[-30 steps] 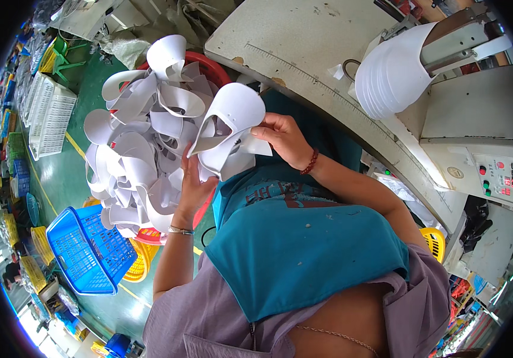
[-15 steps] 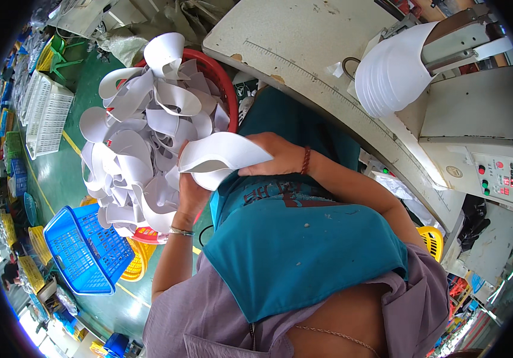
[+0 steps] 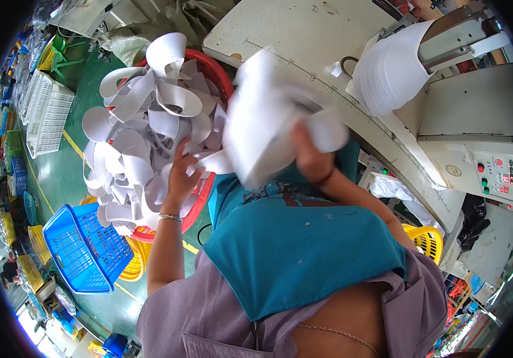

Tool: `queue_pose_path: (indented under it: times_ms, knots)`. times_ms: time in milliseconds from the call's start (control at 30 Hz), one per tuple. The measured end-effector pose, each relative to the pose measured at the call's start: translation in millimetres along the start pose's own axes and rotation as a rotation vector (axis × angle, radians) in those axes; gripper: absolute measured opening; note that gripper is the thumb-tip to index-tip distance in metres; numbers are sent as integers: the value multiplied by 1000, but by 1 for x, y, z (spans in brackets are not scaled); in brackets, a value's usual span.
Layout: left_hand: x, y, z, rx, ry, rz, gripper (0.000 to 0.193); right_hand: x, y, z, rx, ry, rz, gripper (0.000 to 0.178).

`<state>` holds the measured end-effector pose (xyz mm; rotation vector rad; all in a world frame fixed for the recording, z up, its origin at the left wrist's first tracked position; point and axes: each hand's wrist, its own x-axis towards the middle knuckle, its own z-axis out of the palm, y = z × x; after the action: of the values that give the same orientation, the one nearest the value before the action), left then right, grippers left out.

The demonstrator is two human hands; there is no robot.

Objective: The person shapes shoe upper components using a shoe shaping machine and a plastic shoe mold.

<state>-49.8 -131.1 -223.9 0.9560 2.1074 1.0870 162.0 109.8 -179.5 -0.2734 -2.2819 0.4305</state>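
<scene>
My right hand (image 3: pixel 313 156), smeared by motion, grips a curved white sheet piece (image 3: pixel 256 128) above my lap. The piece is blurred, so its outline and whether it is more than one layer are unclear. My left hand (image 3: pixel 181 179) has its fingers spread, palm turned toward a big heap of similar looped white pieces (image 3: pixel 131 158). One narrow white end of the blurred piece reaches close to its fingertips; whether they touch I cannot tell. The heap fills a round red basket (image 3: pixel 223 80) and rises above its rim.
To the right stands a pale machine table (image 3: pixel 292 36) with a ruler edge. Stacked white curved sheets (image 3: pixel 388 74) hang on a machine arm, above a control box (image 3: pixel 495 176) with buttons. A blue crate (image 3: pixel 86 250), yellow basket (image 3: pixel 134 268) and white crates (image 3: pixel 48 116) stand left.
The white piece has moved from between both hands up and to the right in my right hand. My left hand has let go of it, its fingers now spread beside the heap.
</scene>
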Motion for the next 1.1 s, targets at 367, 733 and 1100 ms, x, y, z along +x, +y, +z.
queue_pose_path:
  times_ms: [367,733,1100]
  knots:
    - [29,174,-2,13,54,217,41,71,-26,-73,864,69,543,31]
    - [94,252,19,-340,-72,726,41,86,-27,-101,406,-186,247,46]
    - [102,278,16,-580,-291,818,37,115,-21,-121,1578,-115,953,33]
